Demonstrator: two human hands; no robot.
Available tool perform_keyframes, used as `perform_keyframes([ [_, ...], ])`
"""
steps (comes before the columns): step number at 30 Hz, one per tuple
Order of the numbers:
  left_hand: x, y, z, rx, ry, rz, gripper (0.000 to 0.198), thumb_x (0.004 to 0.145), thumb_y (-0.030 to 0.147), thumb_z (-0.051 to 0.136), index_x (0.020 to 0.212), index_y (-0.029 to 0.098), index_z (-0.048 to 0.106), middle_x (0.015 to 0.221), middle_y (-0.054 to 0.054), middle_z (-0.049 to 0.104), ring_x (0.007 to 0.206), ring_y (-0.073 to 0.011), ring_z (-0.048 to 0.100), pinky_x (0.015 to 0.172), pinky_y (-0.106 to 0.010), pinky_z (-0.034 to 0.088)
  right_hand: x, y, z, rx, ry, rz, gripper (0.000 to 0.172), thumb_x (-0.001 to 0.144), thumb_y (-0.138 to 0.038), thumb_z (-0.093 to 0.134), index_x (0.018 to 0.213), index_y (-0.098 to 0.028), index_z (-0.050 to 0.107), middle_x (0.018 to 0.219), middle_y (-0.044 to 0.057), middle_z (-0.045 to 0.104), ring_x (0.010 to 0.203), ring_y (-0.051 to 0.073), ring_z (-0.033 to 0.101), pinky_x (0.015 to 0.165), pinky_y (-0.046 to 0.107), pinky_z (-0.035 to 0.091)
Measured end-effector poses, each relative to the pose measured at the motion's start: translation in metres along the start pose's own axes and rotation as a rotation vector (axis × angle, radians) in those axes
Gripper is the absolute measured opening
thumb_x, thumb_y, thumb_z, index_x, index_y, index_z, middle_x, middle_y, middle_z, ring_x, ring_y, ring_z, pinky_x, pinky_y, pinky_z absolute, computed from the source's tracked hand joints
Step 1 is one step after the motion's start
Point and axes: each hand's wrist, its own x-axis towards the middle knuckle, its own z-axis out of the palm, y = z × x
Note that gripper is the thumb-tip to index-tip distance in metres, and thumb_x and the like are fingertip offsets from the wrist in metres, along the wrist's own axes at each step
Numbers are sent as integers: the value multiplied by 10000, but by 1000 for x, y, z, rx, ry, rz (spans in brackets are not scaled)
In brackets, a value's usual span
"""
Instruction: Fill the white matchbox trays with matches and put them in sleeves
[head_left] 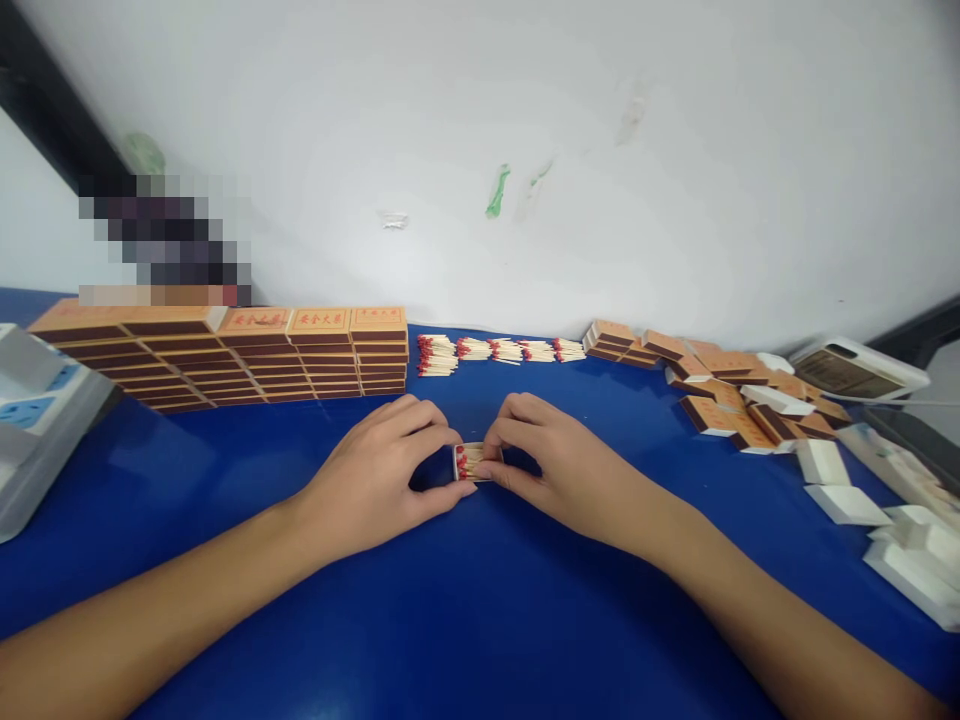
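Head view, the only one. The small tray (454, 463) sat on the blue table (465, 600), between my hands, with matches (470, 460) in it, red heads at its left end. My left hand (386, 465) held that end: forefinger on the tray's far side, thumb on its near side, lightly closed across it. My right hand (559, 465) was over the tray's right end, thumb and forefinger close together on the sticks. Pinching them or just pressing, I couldn't tell; the fingertips hid it.

The step looked like settling matches into the tray. To do it well, I judged, the left grip had to stay light, since thin walls would likely bow if squeezed. The right fingertips needed to push sticks down evenly, heads all one way, none crossing or riding above the rim. Small nudges seemed better than one hard press, which could snap a stick or skid the tray.

Around the tray: five match piles (506, 350) beyond it, a neat stack of matchboxes (315, 350) beyond and left, loose matchboxes (739, 390) beyond and well right, white trays (847, 505) farther right.
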Motion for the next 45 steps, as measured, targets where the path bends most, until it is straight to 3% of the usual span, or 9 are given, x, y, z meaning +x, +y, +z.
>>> perform_keyframes([
  [15, 0, 0, 0, -10, -15, -8, 246, 941, 368, 792, 1107, 191, 749, 1062, -65, 705, 977, -240, 649, 884, -415, 560, 0, 6, -4, 89, 0, -27, 130, 1066, -285, 631, 1028, -244, 749, 996, 42, 616, 921, 192, 616, 805, 335, 502],
  [19, 1, -1, 0, -2, 5, -12, 276, 945, 388, 787, 1127, 185, 746, 1069, -69, 711, 983, -241, 651, 895, -419, 564, 11, 39, -8, 47, 205, 72, 151, 1041, -304, 638, 957, -222, 733, 884, 35, 631, 784, 192, 594, 732, 343, 494],
  [21, 1, -1, 1, -9, 15, -15, 272, 948, 391, 784, 1119, 184, 745, 1070, -69, 713, 982, -238, 653, 889, -411, 565, 20, 64, -7, -45, 299, 110, 116, 1024, -263, 626, 1037, -207, 726, 914, 57, 648, 841, 223, 609, 808, 384, 510],
  [24, 1, -1, 1, -19, 21, -16, 260, 954, 388, 777, 1107, 180, 744, 1067, -68, 715, 978, -234, 657, 883, -408, 564, 32, 94, -3, -188, 340, 116, 205, 1017, -267, 612, 1174, -194, 722, 1016, 104, 648, 1029, 291, 607, 950, 462, 497],
  [27, 1, -1, 1, -19, 23, -15, 263, 952, 386, 780, 1106, 176, 745, 1062, -67, 712, 975, -233, 652, 885, -414, 563, 39, 107, 1, -213, 346, 126, 186, 1015, -270, 599, 1122, -190, 729, 966, 99, 631, 993, 292, 598, 935, 452, 491],
  [31, 0, 0, 2, -18, 21, -11, 265, 948, 389, 784, 1099, 174, 749, 1060, -67, 708, 974, -234, 647, 892, -419, 563, 41, 106, 0, -176, 338, 121, 113, 992, -280, 647, 969, -196, 719, 922, 87, 632, 922, 271, 586, 871, 409, 477],
  [40, -1, -3, 2, -10, 34, -20, 280, 944, 396, 790, 1126, 187, 748, 1076, -55, 709, 999, -230, 653, 898, -405, 562, 39, 104, -2, -146, 273, 129, 157, 1002, -260, 627, 861, -196, 654, 922, 89, 635, 928, 268, 569, 860, 407, 454],
  [45, 0, -4, 2, 7, 41, -41, 280, 945, 395, 786, 1126, 184, 753, 1065, -61, 709, 976, -234, 655, 882, -411, 561, 20, 70, -6, -41, 200, 89, 163, 1073, -282, 559, 955, -205, 639, 983, 78, 628, 953, 246, 566, 872, 394, 464],
])
